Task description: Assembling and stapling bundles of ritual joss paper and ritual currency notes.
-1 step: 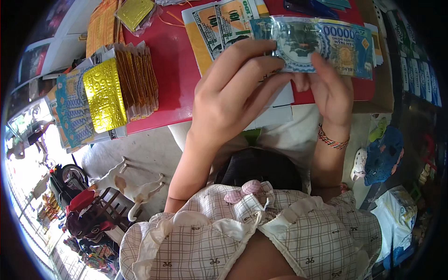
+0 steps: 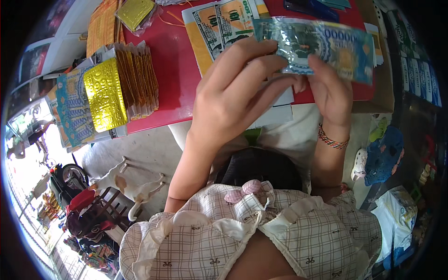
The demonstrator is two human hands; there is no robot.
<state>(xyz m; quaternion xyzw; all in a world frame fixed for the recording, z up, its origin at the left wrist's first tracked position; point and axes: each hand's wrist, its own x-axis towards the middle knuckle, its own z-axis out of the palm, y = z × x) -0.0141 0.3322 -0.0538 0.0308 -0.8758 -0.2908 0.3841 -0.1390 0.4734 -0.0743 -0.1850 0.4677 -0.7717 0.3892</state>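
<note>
A blue printed banknote (image 2: 343,49) with a glossy, plastic-like sheen is held up above the red table (image 2: 172,60). Fingers of my left hand (image 2: 233,88) pinch its near edge toward the left. My right hand (image 2: 329,88) grips the same edge near the middle, thumb on top and the other fingers partly hidden beneath. Behind the note, orange and grey printed notes (image 2: 224,25) lie on a yellow-orange stack. White paper (image 2: 275,114) shows under my hands at the table's near edge.
On the left stands a row of gold foil packets (image 2: 105,95) beside fanned blue notes (image 2: 74,100). Farther back are a yellow packet (image 2: 135,14) and an orange bundle (image 2: 101,28). A cardboard box (image 2: 383,88) borders the right. A white-and-tan dog (image 2: 128,182) stands on the floor.
The banknote's right end has dipped slightly and its glare has shifted. My fingers have moved a little while both hands keep hold of it.
</note>
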